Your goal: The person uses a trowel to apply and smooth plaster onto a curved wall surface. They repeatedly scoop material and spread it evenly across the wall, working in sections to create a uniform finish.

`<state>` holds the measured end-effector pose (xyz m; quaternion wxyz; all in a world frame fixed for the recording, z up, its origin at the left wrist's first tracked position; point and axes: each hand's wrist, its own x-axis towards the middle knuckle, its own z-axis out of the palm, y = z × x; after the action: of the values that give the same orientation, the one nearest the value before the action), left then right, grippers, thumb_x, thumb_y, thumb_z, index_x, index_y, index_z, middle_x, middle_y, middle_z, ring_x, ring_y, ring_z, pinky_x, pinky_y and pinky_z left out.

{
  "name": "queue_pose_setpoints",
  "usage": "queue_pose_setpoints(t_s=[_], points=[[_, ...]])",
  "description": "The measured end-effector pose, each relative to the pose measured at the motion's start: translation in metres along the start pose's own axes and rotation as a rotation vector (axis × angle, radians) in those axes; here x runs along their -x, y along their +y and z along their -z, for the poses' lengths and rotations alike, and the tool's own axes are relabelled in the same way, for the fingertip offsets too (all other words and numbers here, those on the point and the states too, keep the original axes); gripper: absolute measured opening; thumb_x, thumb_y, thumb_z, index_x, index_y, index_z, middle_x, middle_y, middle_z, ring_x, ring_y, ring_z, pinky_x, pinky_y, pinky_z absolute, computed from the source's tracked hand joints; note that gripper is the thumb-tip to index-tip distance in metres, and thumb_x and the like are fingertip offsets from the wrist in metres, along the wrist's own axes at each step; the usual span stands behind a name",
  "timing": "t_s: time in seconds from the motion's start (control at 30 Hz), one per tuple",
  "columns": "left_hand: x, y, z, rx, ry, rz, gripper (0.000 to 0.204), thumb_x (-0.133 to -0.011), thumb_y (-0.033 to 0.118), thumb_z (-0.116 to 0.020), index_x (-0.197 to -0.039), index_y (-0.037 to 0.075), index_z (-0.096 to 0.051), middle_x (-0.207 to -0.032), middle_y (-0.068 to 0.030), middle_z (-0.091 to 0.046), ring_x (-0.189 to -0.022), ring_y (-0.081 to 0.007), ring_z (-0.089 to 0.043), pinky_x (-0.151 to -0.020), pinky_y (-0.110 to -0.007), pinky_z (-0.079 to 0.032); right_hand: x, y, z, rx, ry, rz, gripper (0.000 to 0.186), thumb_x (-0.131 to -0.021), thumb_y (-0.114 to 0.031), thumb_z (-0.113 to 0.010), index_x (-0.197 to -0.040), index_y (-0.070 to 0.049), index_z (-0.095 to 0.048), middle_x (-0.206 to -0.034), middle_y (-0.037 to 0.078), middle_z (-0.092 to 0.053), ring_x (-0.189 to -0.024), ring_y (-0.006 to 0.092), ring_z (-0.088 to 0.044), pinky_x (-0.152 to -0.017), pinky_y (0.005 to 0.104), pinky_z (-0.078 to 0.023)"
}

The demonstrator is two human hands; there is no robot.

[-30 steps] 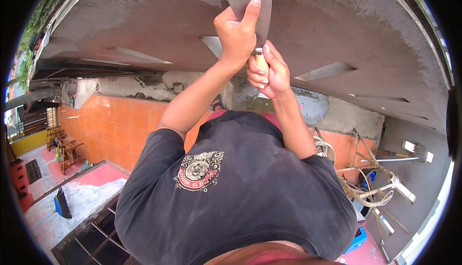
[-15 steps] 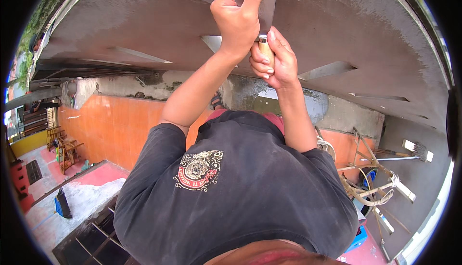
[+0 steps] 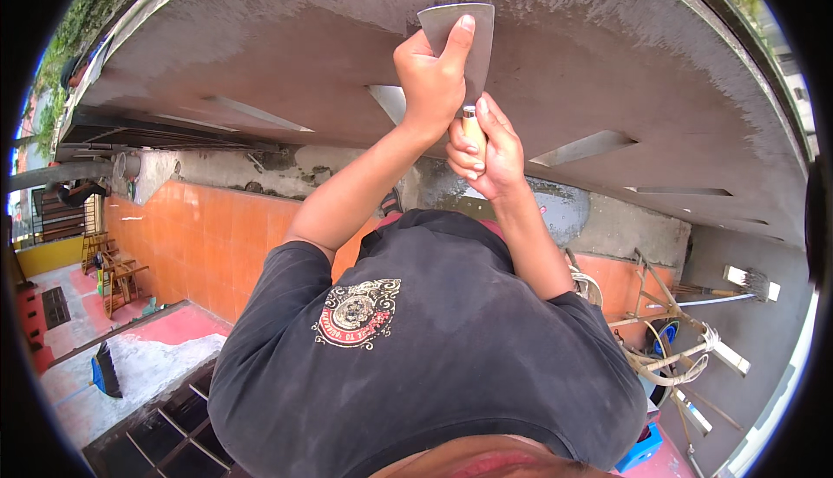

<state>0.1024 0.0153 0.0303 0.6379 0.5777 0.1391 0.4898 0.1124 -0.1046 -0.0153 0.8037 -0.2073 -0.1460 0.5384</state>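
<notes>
The left hand (image 3: 431,79) is clasping the scraper (image 3: 476,70) by its metal blade, thumb pressing flat on the face; the right hand (image 3: 490,153) is wrapping snugly around its wooden handle (image 3: 474,133). The scraper is pointing blade-outward before the gray plastered surface (image 3: 599,70); whether they are touching, I cannot tell.

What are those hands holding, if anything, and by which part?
A metal scraper: the left hand grips its blade, thumb against the flat face; the right hand grips its pale handle.
</notes>
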Motion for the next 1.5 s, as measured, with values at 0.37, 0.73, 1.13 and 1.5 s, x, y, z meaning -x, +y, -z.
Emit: queue_pose_setpoints(t_s=[0.37,0.73,1.13,1.5], points=[[0.006,-0.008,0.020,-0.006,-0.028,0.051,0.022,-0.098,0.020,-0.070,-0.083,0.004,-0.070,-0.075,0.0062,-0.064,-0.066,-0.0021,-0.050,-0.058,-0.022,-0.040,0.003,0.022,0.007,-0.098,0.009,-0.020,0.020,-0.111,-0.034,-0.040,-0.099,-0.018,-0.040,-0.068,0.005,-0.044,-0.042,0.0080,-0.034,-0.036,0.0214,-0.029],[0.001,0.001,0.015,0.006,-0.033,0.114,0.024,-0.097,0.021,-0.071,-0.081,0.004,-0.070,-0.072,0.0064,-0.063,-0.064,-0.0021,-0.050,-0.057,-0.023,-0.039,-0.002,0.016,-0.001,-0.055,0.011,-0.002,0.022,-0.111,-0.035,-0.038,-0.103,-0.016,-0.046,-0.067,0.006,-0.042,-0.042,0.0097,-0.032,-0.035,0.0230,-0.029],[-0.003,0.006,0.014,-0.022,-0.029,0.051,0.020,-0.097,0.019,-0.071,-0.085,0.003,-0.072,-0.075,0.0056,-0.066,-0.066,-0.0025,-0.051,-0.059,-0.023,-0.041,0.000,0.013,-0.014,-0.097,0.166,-0.120,0.023,-0.111,-0.035,-0.039,-0.098,-0.015,-0.041,-0.068,0.005,-0.043,-0.043,0.0079,-0.034,-0.036,0.0216,-0.029],[0.008,-0.004,0.020,-0.057,-0.041,0.155,0.022,-0.096,0.019,-0.070,-0.082,0.002,-0.072,-0.071,0.0063,-0.064,-0.065,-0.0024,-0.050,-0.057,-0.024,-0.040,0.008,0.029,-0.002,-0.166,0.094,-0.045,0.022,-0.110,-0.038,-0.040,-0.105,-0.017,-0.045,-0.067,0.005,-0.042,-0.041,0.0096,-0.032,-0.034,0.0229,-0.028]])
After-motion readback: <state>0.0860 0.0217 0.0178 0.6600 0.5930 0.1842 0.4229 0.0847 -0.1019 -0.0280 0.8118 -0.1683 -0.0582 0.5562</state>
